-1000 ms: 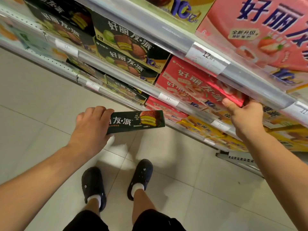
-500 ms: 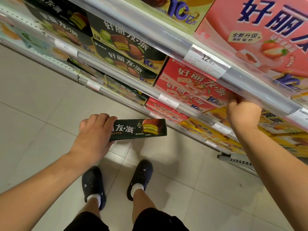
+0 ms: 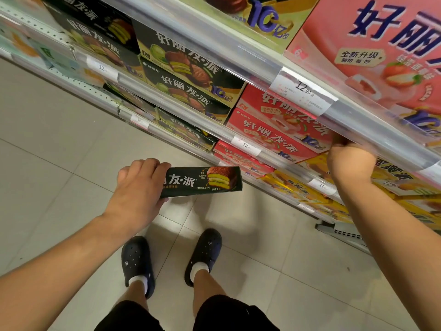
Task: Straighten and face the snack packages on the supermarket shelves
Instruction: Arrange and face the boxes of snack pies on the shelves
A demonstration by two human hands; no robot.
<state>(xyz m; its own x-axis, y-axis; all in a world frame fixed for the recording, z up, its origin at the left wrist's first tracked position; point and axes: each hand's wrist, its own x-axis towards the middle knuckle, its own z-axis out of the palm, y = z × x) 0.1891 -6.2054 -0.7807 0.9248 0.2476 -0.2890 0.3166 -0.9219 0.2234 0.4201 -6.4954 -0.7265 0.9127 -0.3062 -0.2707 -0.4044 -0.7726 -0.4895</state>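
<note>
Beige tiled floor (image 3: 59,144), supermarket shelves (image 3: 214,48) stocked with pie boxes. Left hand (image 3: 140,187) grips one end of a dark green matcha pie box (image 3: 202,181), held out over the floor. Right hand (image 3: 349,161) reaches in beside the red strawberry pie boxes (image 3: 274,130); fingers hidden, grasp can't be told.

Our left arm comes in from 8 o'clock, forearm bare, wrist straight. Our left hand (image 3: 140,187) sits near centre, knuckles up, fingers curled over the top of a box (image 3: 202,181) and thumb beneath it. Our right arm enters from 4 o'clock and rises toward 2 o'clock. Our right hand (image 3: 349,161) is blurred, its fingers hidden under a shelf edge (image 3: 372,137).
</note>
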